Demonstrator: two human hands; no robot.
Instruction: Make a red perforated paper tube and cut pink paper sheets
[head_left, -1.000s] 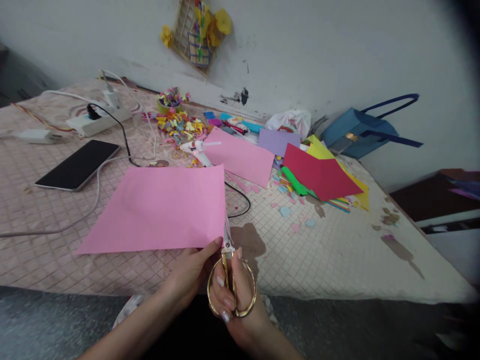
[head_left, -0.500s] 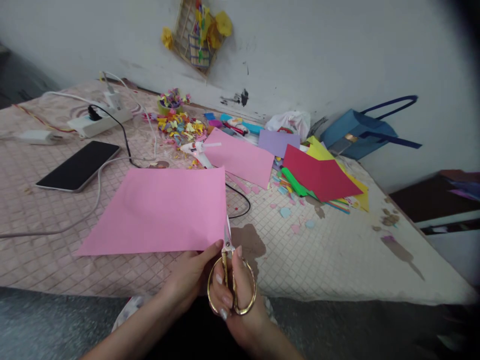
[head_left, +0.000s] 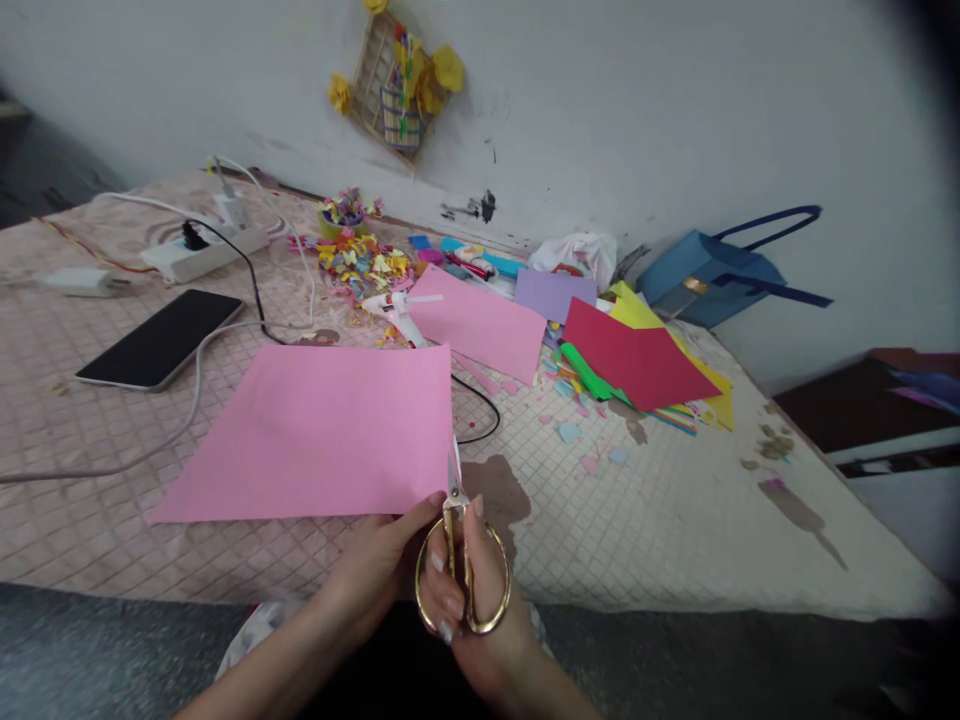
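Observation:
A large sheet of pink paper [head_left: 322, 435] spreads over the table's near left part. At its lower right corner my left hand [head_left: 386, 545] pinches the edge, thumb on top and the other fingers hidden beneath. My right hand [head_left: 480, 590] is closed round the gold loop handles of a pair of scissors [head_left: 455, 500]. Their blades point away from me and lie along the sheet's right edge, nearly closed. Just behind the sheet rests a white glue gun [head_left: 397, 310].
A black tablet [head_left: 161, 338], power strip [head_left: 202, 255] and cables lie left. Behind are paper scraps [head_left: 364, 262], a second pink sheet [head_left: 480, 325], red paper [head_left: 637, 350] and purple paper [head_left: 555, 292]. A blue bag [head_left: 712, 278] stands at the back right.
The view has shifted slightly, so the table sits a little lower in the picture. Both hands keep the same hold, with the scissors still at the sheet's right edge.

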